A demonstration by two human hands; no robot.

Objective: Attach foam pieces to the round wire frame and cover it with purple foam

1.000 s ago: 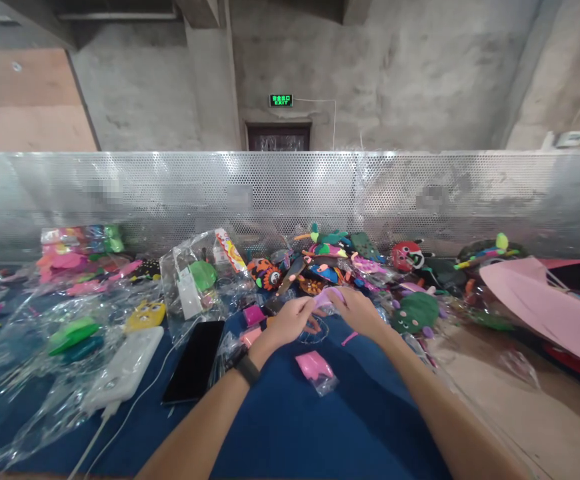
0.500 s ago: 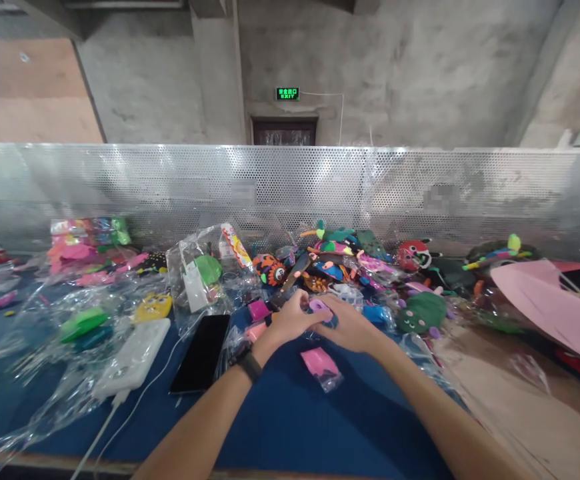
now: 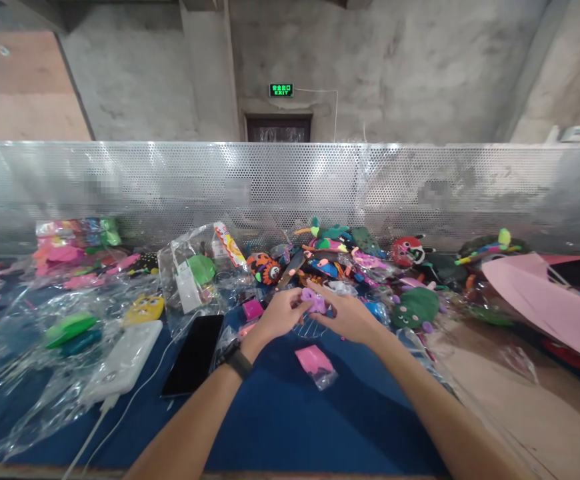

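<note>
Between my two hands is a lump of purple modelling clay (image 3: 314, 301), pulled into a bent, uneven shape. My left hand (image 3: 284, 312), with a dark watch (image 3: 238, 360) at the wrist, pinches its left side. On the other side the fingers of my right hand (image 3: 351, 317) press against the clay. Just below the hands, a pink clay packet (image 3: 314, 360) in clear wrap lies on the blue table (image 3: 290, 427). A magenta packet (image 3: 253, 309) sits to the left of my left hand.
A black phone (image 3: 193, 357) and a white power bank (image 3: 127, 360) with a cable lie at left among clear plastic bags. Behind my hands is a heap of colourful clay figures (image 3: 330, 257). A green clay figure (image 3: 415, 308) and pink sheet (image 3: 540, 307) are at right.
The purple clay has turned and looks more drawn out between my fingers. My right fingers have spread a little. The whole view has shifted slightly.
</note>
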